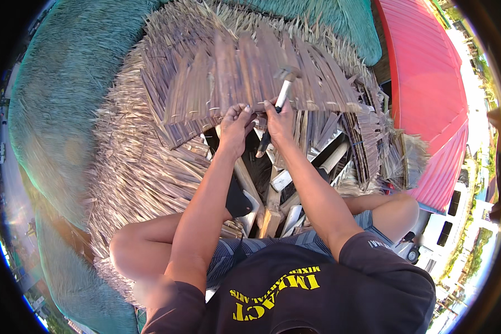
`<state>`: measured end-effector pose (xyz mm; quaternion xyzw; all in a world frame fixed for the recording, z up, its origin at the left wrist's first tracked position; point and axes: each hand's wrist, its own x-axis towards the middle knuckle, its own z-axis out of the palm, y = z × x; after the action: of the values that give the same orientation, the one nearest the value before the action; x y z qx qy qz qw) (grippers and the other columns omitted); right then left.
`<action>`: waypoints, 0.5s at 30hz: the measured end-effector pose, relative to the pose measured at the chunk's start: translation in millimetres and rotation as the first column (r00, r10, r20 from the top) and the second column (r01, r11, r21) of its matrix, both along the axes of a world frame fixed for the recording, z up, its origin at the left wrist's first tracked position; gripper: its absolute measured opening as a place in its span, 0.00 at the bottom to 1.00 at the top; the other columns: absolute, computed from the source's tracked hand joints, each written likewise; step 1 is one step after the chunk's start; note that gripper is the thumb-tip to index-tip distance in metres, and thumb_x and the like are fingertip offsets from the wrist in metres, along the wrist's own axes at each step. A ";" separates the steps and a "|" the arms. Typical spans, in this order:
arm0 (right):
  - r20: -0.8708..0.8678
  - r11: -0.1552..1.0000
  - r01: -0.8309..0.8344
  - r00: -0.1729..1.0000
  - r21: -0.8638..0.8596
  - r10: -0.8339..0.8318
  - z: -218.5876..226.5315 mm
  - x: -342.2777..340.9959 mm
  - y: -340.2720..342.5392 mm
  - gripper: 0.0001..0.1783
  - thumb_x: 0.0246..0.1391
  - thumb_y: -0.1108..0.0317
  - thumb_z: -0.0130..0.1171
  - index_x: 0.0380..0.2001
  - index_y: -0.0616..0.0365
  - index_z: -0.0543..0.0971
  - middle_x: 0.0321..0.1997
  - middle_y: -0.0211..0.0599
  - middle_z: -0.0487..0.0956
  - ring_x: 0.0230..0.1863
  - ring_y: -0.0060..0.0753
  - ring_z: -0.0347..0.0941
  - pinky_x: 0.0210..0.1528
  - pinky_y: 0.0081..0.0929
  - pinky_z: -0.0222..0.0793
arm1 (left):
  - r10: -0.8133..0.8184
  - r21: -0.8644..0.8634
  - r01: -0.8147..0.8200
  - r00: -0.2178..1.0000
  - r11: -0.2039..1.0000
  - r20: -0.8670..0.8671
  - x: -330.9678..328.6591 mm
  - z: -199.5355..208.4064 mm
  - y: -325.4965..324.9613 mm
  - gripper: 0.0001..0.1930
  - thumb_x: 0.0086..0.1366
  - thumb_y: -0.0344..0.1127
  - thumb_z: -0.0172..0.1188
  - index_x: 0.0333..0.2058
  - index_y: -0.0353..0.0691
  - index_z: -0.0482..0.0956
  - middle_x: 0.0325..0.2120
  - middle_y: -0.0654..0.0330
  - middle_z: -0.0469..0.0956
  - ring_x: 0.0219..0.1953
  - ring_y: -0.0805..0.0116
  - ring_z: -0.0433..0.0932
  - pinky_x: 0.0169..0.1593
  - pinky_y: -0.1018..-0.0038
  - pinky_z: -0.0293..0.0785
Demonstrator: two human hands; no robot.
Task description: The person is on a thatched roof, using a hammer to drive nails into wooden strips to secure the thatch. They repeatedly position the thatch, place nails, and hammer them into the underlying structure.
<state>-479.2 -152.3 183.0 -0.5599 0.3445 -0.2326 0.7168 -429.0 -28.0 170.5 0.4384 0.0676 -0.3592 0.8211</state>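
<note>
A wide thatch panel [228, 72] of brown dried leaves lies in front of me on the roof, its stitched lower edge toward me. My left hand [235, 129] is closed at that edge, thumb and fingers pinching it near the middle. Just beside it, my right hand [280, 123] grips a hammer [284, 93] with a pale upper shaft and a dark grip. The hammer's head points away from me over the panel, and its grip end sticks out below my palm. The right fingertips also touch the panel's edge.
Below the panel, an opening shows wooden beams [271, 218] and dark gaps between my bent legs. Older thatch [139, 167] slopes down at the left. Green-netted thatch roofs [67, 122] stand beyond it. At the right are a red metal roof [428, 83] and, far below, a white vehicle [442, 234].
</note>
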 end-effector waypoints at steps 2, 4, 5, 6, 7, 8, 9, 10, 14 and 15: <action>-0.164 0.932 -0.282 0.955 -0.227 0.249 -4.1 12.2 -4.1 0.11 0.62 0.69 0.62 0.43 0.58 0.72 0.36 0.29 0.76 0.34 0.21 0.75 0.34 0.27 0.77 | 0.168 0.172 -0.170 0.985 0.970 0.028 11.6 -6.5 -15.0 0.06 0.72 0.33 0.59 0.44 0.42 0.74 0.39 0.64 0.78 0.41 0.74 0.78 0.43 0.77 0.76; 0.004 0.918 -0.396 0.918 0.025 0.396 -9.7 22.7 -11.1 0.18 0.62 0.64 0.64 0.52 0.58 0.74 0.36 0.29 0.76 0.30 0.22 0.74 0.31 0.26 0.75 | 0.406 0.239 -0.402 0.913 0.884 0.035 26.8 -26.0 -13.8 0.06 0.72 0.30 0.57 0.44 0.38 0.73 0.39 0.62 0.77 0.39 0.72 0.78 0.40 0.78 0.77; -0.021 0.889 -0.456 0.889 0.052 0.457 -13.1 23.4 -18.5 0.24 0.62 0.61 0.64 0.59 0.57 0.73 0.37 0.32 0.78 0.32 0.24 0.77 0.29 0.26 0.75 | 0.485 0.256 -0.483 0.872 0.837 0.061 37.9 -41.1 -8.0 0.06 0.72 0.28 0.57 0.44 0.37 0.72 0.40 0.61 0.76 0.38 0.71 0.78 0.38 0.79 0.78; -0.226 0.891 -0.454 0.869 -0.008 0.440 -18.4 24.8 -25.4 0.25 0.62 0.61 0.64 0.59 0.58 0.73 0.37 0.34 0.79 0.32 0.24 0.78 0.29 0.27 0.74 | 0.535 0.294 -0.526 0.843 0.798 0.056 48.3 -59.4 1.0 0.06 0.71 0.27 0.57 0.44 0.37 0.72 0.40 0.61 0.75 0.38 0.72 0.77 0.38 0.79 0.77; -0.358 0.869 -0.489 0.827 -0.077 0.434 -25.0 23.3 -33.5 0.25 0.62 0.61 0.64 0.59 0.58 0.73 0.36 0.36 0.79 0.32 0.24 0.78 0.28 0.27 0.74 | 0.552 0.294 -0.542 0.832 0.787 0.057 57.2 -79.7 9.8 0.06 0.71 0.27 0.57 0.44 0.37 0.72 0.40 0.61 0.75 0.37 0.72 0.77 0.37 0.79 0.77; -0.479 0.833 -0.535 0.772 -0.137 0.417 -33.5 22.5 -41.4 0.26 0.62 0.61 0.64 0.59 0.58 0.73 0.36 0.37 0.80 0.32 0.24 0.78 0.28 0.27 0.74 | 0.567 0.342 -0.537 0.823 0.771 0.014 62.3 -101.1 17.3 0.05 0.71 0.27 0.57 0.44 0.37 0.72 0.40 0.61 0.75 0.37 0.72 0.77 0.37 0.79 0.77; -0.597 0.752 -0.579 0.737 -0.316 0.317 -43.0 17.4 -48.2 0.24 0.62 0.59 0.63 0.57 0.59 0.74 0.33 0.42 0.80 0.28 0.24 0.77 0.26 0.29 0.71 | 0.576 0.354 -0.549 0.817 0.757 0.033 65.2 -122.6 21.1 0.05 0.71 0.27 0.57 0.44 0.38 0.72 0.40 0.61 0.75 0.37 0.72 0.76 0.37 0.78 0.76; -0.623 0.697 -0.595 0.735 -0.400 0.270 -53.5 13.4 -54.7 0.23 0.63 0.59 0.62 0.56 0.60 0.75 0.31 0.42 0.79 0.26 0.24 0.76 0.25 0.30 0.70 | 0.586 0.394 -0.546 0.810 0.739 0.025 67.9 -142.5 23.8 0.05 0.71 0.27 0.57 0.44 0.38 0.72 0.39 0.61 0.75 0.36 0.72 0.76 0.36 0.78 0.76; -0.626 0.770 -0.578 0.713 -0.269 0.316 -93.9 -6.4 -71.3 0.22 0.65 0.60 0.58 0.57 0.60 0.72 0.30 0.43 0.78 0.24 0.32 0.75 0.28 0.37 0.71 | 0.513 0.504 -0.450 0.858 0.737 0.017 60.9 -209.4 26.0 0.04 0.71 0.27 0.57 0.43 0.38 0.73 0.37 0.62 0.75 0.34 0.73 0.74 0.36 0.77 0.75; -0.605 0.847 -0.528 0.691 -0.051 0.394 -100.4 -11.9 -73.0 0.23 0.65 0.60 0.58 0.57 0.60 0.70 0.30 0.45 0.78 0.24 0.34 0.76 0.31 0.38 0.72 | 0.492 0.522 -0.422 0.871 0.741 0.006 57.4 -221.8 25.4 0.04 0.71 0.27 0.57 0.43 0.39 0.73 0.36 0.62 0.75 0.33 0.74 0.73 0.35 0.77 0.74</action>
<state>-491.1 -225.3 82.7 -0.7479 0.3627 0.0989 0.5471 -371.6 -2.6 -51.3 0.5833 0.3194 -0.1441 0.7328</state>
